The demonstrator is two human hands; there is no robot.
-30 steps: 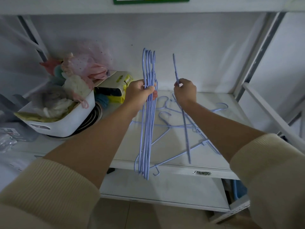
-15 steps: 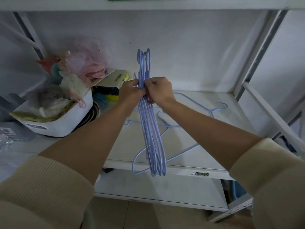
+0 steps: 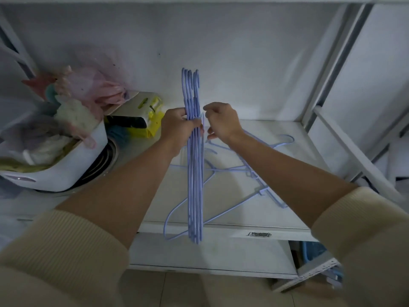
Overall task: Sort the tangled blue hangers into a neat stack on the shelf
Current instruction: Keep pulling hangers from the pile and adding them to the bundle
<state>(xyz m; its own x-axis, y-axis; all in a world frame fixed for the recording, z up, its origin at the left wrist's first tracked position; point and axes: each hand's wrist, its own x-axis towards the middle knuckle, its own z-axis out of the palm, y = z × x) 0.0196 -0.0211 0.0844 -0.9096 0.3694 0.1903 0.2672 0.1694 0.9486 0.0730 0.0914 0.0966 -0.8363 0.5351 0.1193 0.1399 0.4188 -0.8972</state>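
The left hand [image 3: 179,127] is clenched around a bundle of blue hangers [image 3: 194,165], held upright and edge-on above the shelf [image 3: 221,227], hooks at the top and the long bars hanging down past the shelf's front edge. The right hand [image 3: 221,121] sits just beside the bundle on its right, fingers loosely curled with nothing gripped; whether its fingertips touch the wires I cannot tell. Beneath and to the right of both hands, loose blue hangers [image 3: 247,173] lie tangled flat on the shelf. Further left stand a white basket [image 3: 66,169] filled with soft items and a yellow package [image 3: 150,120].
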